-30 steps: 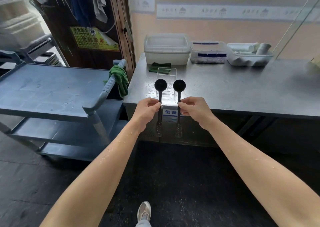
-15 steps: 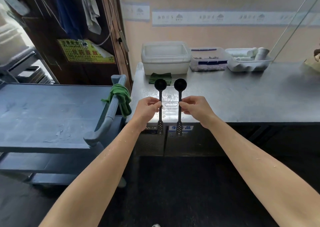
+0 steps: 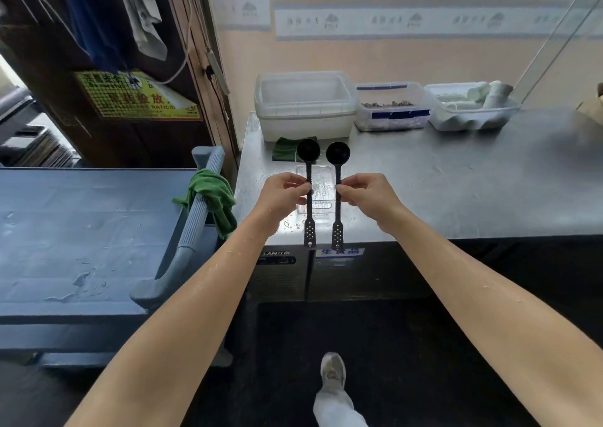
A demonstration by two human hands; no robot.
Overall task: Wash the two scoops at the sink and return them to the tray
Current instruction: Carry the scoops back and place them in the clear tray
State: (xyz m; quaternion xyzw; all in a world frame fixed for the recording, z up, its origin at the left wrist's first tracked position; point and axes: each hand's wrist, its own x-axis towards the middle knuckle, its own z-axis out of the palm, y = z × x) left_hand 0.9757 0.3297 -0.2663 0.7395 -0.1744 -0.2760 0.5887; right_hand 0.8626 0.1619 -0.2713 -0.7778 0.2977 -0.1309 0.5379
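Note:
Two black long-handled scoops are held upright side by side, bowls up. My left hand [image 3: 283,194] pinches the handle of the left scoop [image 3: 308,152]. My right hand [image 3: 365,194] pinches the handle of the right scoop [image 3: 337,155]. Both hang over a small clear plastic tray [image 3: 321,191] lying on the steel counter [image 3: 456,181] near its front left corner. The tray is partly hidden behind the scoops and my fingers. No sink is in view.
A blue-grey cart [image 3: 81,230] stands to the left, with a green cloth [image 3: 212,198] over its handle. At the counter's back sit a white tub [image 3: 305,103], a lidded container [image 3: 393,106] and a tray of white rolls [image 3: 473,106]. A folded green cloth [image 3: 284,149] lies behind the clear tray.
I have stepped closer to the counter, so both scoops have come from in front of its edge to over the clear tray. My grip on each handle is unchanged.

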